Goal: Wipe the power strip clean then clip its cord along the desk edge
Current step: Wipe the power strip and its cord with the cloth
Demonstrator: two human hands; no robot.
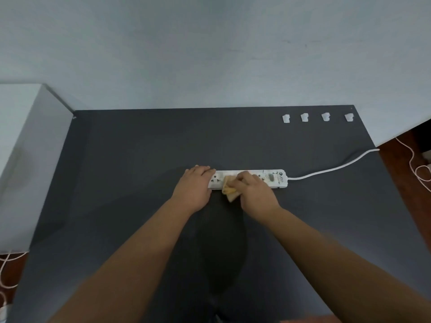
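Observation:
A white power strip (275, 178) lies across the middle of the dark grey desk (116, 183). Its white cord (331, 169) runs from the strip's right end to the desk's right edge. My left hand (193, 188) lies flat over the strip's left end, holding it down. My right hand (255, 192) is closed on a folded yellow cloth (229, 191) and presses it onto the middle of the strip. Several white cable clips (286, 118) sit in a row near the desk's far right edge.
A pale wall (210, 54) stands right behind the desk. A white cabinet (25, 141) adjoins the desk's left side. Thin pink-white cables (417, 169) lie on the brown floor to the right, and more at the lower left (7, 264).

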